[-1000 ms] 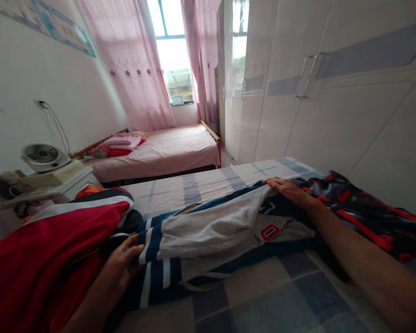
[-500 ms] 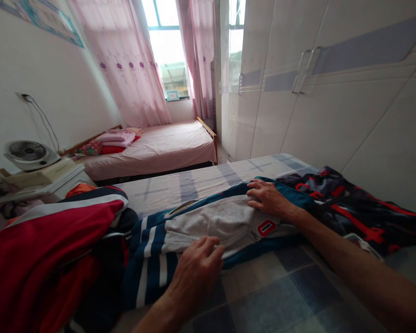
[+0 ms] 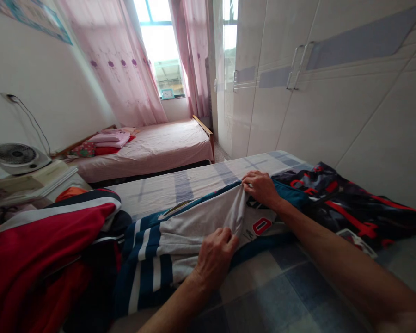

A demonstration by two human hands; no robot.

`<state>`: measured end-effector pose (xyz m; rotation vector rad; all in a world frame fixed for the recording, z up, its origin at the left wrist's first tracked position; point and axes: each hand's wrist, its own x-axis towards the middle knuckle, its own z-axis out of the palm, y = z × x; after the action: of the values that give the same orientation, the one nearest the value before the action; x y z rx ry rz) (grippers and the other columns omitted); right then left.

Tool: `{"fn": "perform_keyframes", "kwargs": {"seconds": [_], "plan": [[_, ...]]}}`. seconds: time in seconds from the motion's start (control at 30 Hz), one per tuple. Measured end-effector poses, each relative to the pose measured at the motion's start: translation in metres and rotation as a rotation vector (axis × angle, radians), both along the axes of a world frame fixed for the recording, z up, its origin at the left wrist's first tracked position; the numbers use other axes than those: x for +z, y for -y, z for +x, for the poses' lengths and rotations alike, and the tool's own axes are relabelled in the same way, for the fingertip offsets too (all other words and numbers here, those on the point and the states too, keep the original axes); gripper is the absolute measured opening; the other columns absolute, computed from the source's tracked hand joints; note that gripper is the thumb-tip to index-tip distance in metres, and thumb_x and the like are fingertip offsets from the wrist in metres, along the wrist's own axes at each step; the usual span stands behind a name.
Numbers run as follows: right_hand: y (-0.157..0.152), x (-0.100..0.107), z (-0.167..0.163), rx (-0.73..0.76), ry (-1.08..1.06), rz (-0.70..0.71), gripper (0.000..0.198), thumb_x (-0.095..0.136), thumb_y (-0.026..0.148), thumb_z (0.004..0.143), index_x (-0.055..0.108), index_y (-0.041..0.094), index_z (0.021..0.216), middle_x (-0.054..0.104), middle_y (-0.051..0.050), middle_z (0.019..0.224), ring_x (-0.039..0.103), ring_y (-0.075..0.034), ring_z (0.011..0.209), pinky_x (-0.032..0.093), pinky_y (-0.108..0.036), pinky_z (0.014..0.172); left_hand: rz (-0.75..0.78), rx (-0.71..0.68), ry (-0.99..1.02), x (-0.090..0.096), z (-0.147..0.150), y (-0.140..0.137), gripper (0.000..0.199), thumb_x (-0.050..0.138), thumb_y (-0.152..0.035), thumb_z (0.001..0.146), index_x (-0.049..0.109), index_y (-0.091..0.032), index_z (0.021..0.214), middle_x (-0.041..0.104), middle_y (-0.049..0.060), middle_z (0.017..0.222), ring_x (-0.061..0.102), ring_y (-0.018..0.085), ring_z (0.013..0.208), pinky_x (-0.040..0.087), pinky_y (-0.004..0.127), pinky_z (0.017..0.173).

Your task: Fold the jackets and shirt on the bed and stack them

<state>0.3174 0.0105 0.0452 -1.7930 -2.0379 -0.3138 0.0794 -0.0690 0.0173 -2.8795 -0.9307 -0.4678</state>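
Observation:
A grey and teal top [image 3: 190, 226] with white-striped bands and a red "0" patch lies folded lengthwise on the checked bed sheet [image 3: 263, 291]. My right hand [image 3: 260, 187] pinches its grey cloth at the far edge, by the teal part. Nearer to me, my left hand [image 3: 217, 249] grips the same cloth with curled fingers. Between the two hands the fabric is drawn up into a taut crease. Part of the patch area lies beside my right wrist.
Red, white and navy clothes [image 3: 55, 240] are heaped at the left. A black and red patterned garment [image 3: 350, 203] lies at the right, beside a small white-framed object [image 3: 357, 243]. Beyond stand a pink bed [image 3: 166, 143], a fan [image 3: 17, 155] and a white wardrobe [image 3: 305, 120].
Both hands have closed on the grey cloth, which was lying flatter. My left hand has moved right and up, and the fabric is now pulled into a crease. The view has shifted slightly.

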Motion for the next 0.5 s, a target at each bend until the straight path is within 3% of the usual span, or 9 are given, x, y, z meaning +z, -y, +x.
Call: {"fn": "perform_keyframes", "kwargs": {"seconds": [0.1,0.23,0.37,0.5], "plan": [[-0.010,-0.003,-0.001,-0.056,-0.046,-0.002,0.021,0.047,0.023,0.084,0.068,0.018,0.083,0.067,-0.007,0.101,0.052,-0.022,0.103,0.033,-0.035,0.087,-0.013,-0.037,-0.006,0.000,0.001,0.003,0.007,0.052,-0.014,0.086,0.056,-0.019,0.083,0.058,0.001,0.085,0.053,0.016,0.076,0.045,0.026,0.066],[-0.011,-0.004,-0.003,-0.046,-0.088,-0.028,0.023,0.045,0.025,0.086,0.067,0.020,0.088,0.067,-0.005,0.101,0.055,-0.019,0.099,0.037,-0.030,0.085,-0.084,0.034,0.060,0.008,-0.002,0.001,0.009,0.050,-0.016,0.085,0.057,-0.019,0.081,0.060,0.002,0.086,0.055,0.017,0.080,0.047,0.028,0.070],[-0.003,-0.002,0.012,-0.067,-0.146,-0.067,0.030,0.037,0.018,0.086,0.065,0.018,0.098,0.063,-0.008,0.110,0.053,-0.020,0.104,0.038,-0.032,0.090,-0.054,0.159,0.123,0.020,-0.031,-0.014,0.021,0.047,-0.020,0.086,0.060,-0.020,0.103,0.059,0.007,0.115,0.054,0.022,0.105,0.043,0.037,0.091],[0.001,-0.007,0.032,-0.030,-0.201,-0.206,0.026,0.048,0.020,0.077,0.068,0.018,0.094,0.061,-0.008,0.115,0.053,-0.024,0.108,0.041,-0.035,0.090,-0.037,0.372,-0.005,0.014,-0.070,-0.032,0.036,0.045,-0.031,0.088,0.055,-0.021,0.122,0.049,0.011,0.135,0.039,0.031,0.128,0.030,0.051,0.103]]}}
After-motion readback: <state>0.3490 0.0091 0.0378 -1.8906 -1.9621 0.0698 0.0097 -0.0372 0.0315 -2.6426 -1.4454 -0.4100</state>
